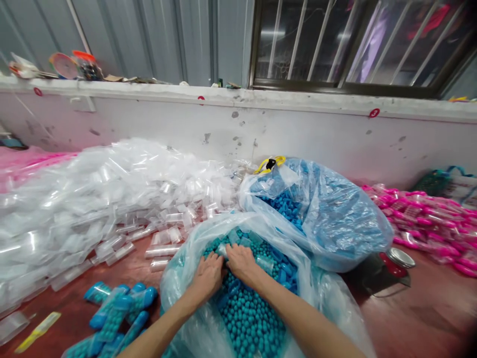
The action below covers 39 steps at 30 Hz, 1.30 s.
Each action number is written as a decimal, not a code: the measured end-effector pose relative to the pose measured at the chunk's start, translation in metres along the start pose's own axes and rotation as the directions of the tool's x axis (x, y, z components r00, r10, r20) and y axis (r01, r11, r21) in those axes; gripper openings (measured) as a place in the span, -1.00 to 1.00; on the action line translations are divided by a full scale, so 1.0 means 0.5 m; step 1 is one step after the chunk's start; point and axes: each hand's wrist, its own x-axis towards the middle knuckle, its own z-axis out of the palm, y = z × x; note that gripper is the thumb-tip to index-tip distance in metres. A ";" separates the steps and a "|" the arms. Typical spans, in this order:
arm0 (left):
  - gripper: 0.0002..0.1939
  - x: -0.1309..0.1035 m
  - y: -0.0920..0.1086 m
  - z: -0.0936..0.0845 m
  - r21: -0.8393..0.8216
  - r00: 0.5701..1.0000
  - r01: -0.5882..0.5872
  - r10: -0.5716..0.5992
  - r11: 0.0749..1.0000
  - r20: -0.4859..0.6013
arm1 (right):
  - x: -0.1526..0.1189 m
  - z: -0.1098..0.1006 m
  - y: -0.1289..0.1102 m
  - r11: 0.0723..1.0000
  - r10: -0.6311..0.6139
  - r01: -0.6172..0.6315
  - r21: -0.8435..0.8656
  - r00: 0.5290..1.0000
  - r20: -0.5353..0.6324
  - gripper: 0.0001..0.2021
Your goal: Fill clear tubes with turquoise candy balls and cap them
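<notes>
Here, the red worktop (421, 318) carries a broad heap of clear containers (122, 199) and, just beside it, an open plastic bag (177, 276). Inside the bag, the left hand (209, 272) and right hand (243, 262) are close together, fingertips down by a clear tube (222, 249) among teal beads (253, 318); whether either has closed on it, I can't tell.

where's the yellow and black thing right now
In the head view, the yellow and black item sits just right of centre, on the blue bag's upper left edge.
</notes>
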 end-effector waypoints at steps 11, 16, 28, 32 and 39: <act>-0.69 0.027 0.036 -0.058 0.076 0.989 -0.138 0.142 0.988 -0.045 | -0.055 -0.042 0.070 0.977 -0.210 0.209 0.030 0.977 0.034 -0.85; -0.75 0.015 0.065 -0.079 0.037 0.974 -0.209 0.204 0.977 0.098 | -0.109 -0.046 0.085 0.969 -0.206 0.197 0.146 0.977 0.052 -0.89; -0.63 0.047 0.014 -0.114 0.000 0.994 -0.043 0.042 0.999 0.099 | -0.205 -0.072 0.142 0.495 -0.010 -0.301 0.815 0.936 0.352 -0.80; -0.55 0.026 0.061 -0.122 -0.152 0.985 0.090 -0.111 0.984 -0.132 | -0.212 -0.047 0.083 0.114 0.024 -0.452 0.885 0.891 0.453 -0.71; -0.70 -0.091 0.125 -0.046 -0.655 0.975 0.083 0.073 0.751 0.208 | -0.231 -0.030 0.029 -0.016 -0.124 -0.478 0.878 0.872 0.473 -0.75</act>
